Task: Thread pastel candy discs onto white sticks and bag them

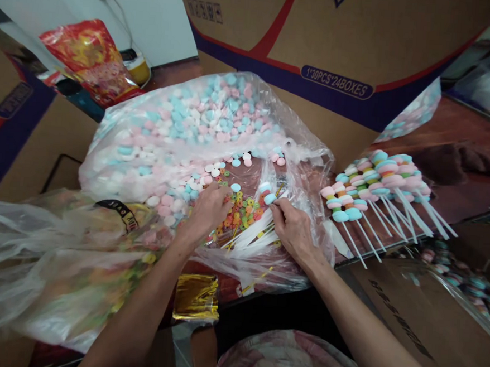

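Observation:
My right hand [294, 227] pinches a candy stick, with blue and white marshmallow discs [269, 198] at its upper end. My left hand [213, 206] is curled, fingertips together, over the left side of a pile of small gummy rings [245, 212] in orange, green and yellow. Whatever lies between those fingertips is hidden. White sticks [252, 235] lie between the two hands, along with a few gold twist ties. Just behind the left hand are loose pink, white and blue marshmallow discs [172, 203], spilling from a large clear bag [208, 111].
Finished-looking marshmallow skewers [375, 181] are stacked at the right. A gold twist-tie pack [196, 297] lies at the front edge. Bags of gummy rings [91, 284] sit at left. A large carton [322, 38] stands behind; an open box [421, 307] is at lower right.

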`<act>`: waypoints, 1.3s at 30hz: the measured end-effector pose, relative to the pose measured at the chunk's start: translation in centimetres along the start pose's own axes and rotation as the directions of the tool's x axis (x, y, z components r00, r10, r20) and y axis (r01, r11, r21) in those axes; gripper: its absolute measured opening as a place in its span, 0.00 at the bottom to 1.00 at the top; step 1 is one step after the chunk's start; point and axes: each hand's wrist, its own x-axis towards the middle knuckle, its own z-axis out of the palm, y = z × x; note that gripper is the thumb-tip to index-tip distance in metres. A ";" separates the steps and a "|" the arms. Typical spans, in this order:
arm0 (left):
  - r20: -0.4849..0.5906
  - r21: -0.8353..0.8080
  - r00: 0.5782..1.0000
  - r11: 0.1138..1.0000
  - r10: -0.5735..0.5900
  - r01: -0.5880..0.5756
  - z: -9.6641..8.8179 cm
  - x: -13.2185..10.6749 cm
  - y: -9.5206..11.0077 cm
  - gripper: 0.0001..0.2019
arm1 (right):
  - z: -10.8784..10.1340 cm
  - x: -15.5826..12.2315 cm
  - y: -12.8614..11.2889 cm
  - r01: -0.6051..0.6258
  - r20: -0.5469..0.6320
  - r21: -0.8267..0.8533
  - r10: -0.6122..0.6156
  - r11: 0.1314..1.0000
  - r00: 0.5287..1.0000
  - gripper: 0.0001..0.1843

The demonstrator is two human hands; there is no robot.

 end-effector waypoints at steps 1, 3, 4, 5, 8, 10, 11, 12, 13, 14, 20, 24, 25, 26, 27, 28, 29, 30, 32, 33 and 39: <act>-0.009 -0.014 1.000 1.000 -0.009 0.009 0.0 -0.1 -0.1 0.08 | 0.0 0.0 0.0 0.001 0.003 0.002 -0.001 1.000 1.000 0.16; -0.024 -0.038 1.000 0.999 -0.013 0.012 -0.1 -0.3 -0.2 0.06 | -0.1 0.0 -0.1 0.007 0.007 0.007 -0.007 1.000 1.000 0.16; -0.032 -0.049 0.999 0.999 -0.012 0.010 -0.1 -0.3 -0.2 0.06 | -0.1 0.1 -0.1 0.010 0.007 0.009 -0.010 1.000 1.000 0.16; -0.040 -0.062 0.999 0.998 -0.011 0.009 -0.1 -0.4 -0.3 0.05 | -0.1 0.1 -0.1 0.010 0.007 0.007 -0.010 1.000 1.000 0.16; -0.054 -0.115 0.999 0.993 -0.005 -0.002 -0.1 -0.3 -0.4 0.05 | -0.1 0.2 -0.1 -0.007 0.010 -0.004 0.007 1.000 1.000 0.16; -0.048 -0.160 0.999 0.987 0.007 -0.015 0.1 -0.2 -0.5 0.04 | -0.2 0.2 -0.2 -0.011 0.019 -0.010 0.011 1.000 1.000 0.16; -0.046 -0.182 0.999 0.983 0.008 -0.016 0.2 -0.2 -0.5 0.04 | -0.2 0.1 -0.2 -0.009 0.021 -0.012 0.009 1.000 1.000 0.16; -0.049 -0.206 0.999 0.978 0.005 -0.015 0.2 -0.2 -0.4 0.04 | -0.2 0.1 -0.2 -0.005 0.022 -0.013 0.005 1.000 1.000 0.16; -0.063 -0.230 0.998 0.973 -0.002 -0.012 0.2 -0.3 -0.3 0.04 | -0.3 0.0 -0.1 0.000 0.021 -0.011 0.001 1.000 1.000 0.16; -0.085 -0.251 0.996 0.968 -0.012 -0.010 0.1 -0.6 -0.1 0.04 | -0.3 0.0 -0.1 0.002 0.018 -0.007 -0.002 1.000 1.000 0.16; -0.354 -0.320 0.935 0.942 -0.017 -0.104 -3.5 -4.7 2.2 0.08 | -0.2 -0.1 0.2 0.024 -0.005 0.029 -0.024 0.999 1.000 0.17; -0.610 -0.285 0.761 0.957 -0.223 0.052 -6.7 -8.6 0.5 0.07 | -0.2 -0.1 0.2 0.029 -0.002 0.035 -0.029 0.999 1.000 0.16; -0.618 -0.291 0.736 0.950 -0.277 0.113 -7.1 -9.4 -0.5 0.07 | -0.2 -0.1 0.2 0.030 -0.002 0.033 -0.030 0.999 1.000 0.16; -0.590 -0.300 0.744 0.941 -0.314 0.159 -7.4 -10.1 -1.5 0.09 | -0.2 -0.1 0.2 0.030 -0.004 0.029 -0.029 0.999 1.000 0.16; -0.550 -0.308 0.763 0.932 -0.340 0.192 -7.5 -10.5 -2.4 0.09 | -0.2 -0.1 0.2 0.030 -0.005 0.026 -0.030 0.999 1.000 0.16; -0.479 -0.297 0.802 0.926 -0.357 0.235 -7.6 -10.9 -3.2 0.09 | -0.1 -0.1 0.2 0.032 -0.006 0.023 -0.032 0.999 0.999 0.16; -0.414 -0.278 0.835 0.924 -0.361 0.262 -7.5 -11.0 -3.8 0.09 | -0.1 -0.1 0.2 0.032 -0.005 0.020 -0.032 0.999 0.999 0.16; -0.367 -0.261 0.860 0.927 -0.354 0.270 -7.3 -11.1 -4.2 0.10 | -0.1 -0.1 0.2 0.031 -0.004 0.016 -0.031 0.999 0.999 0.16; -0.346 -0.239 0.886 0.942 -0.310 0.236 -7.1 -10.9 -4.3 0.10 | -0.1 -0.1 0.2 0.025 -0.002 0.004 -0.025 1.000 1.000 0.16; -0.379 -0.240 0.879 0.948 -0.289 0.208 -7.0 -10.6 -4.0 0.10 | -0.1 -0.1 0.1 0.021 0.002 -0.002 -0.021 1.000 1.000 0.16; -0.582 -0.202 0.795 0.978 -0.170 0.061 -6.4 -8.2 0.5 0.09 | -0.1 0.0 0.1 0.023 0.014 -0.008 -0.023 1.000 1.000 0.14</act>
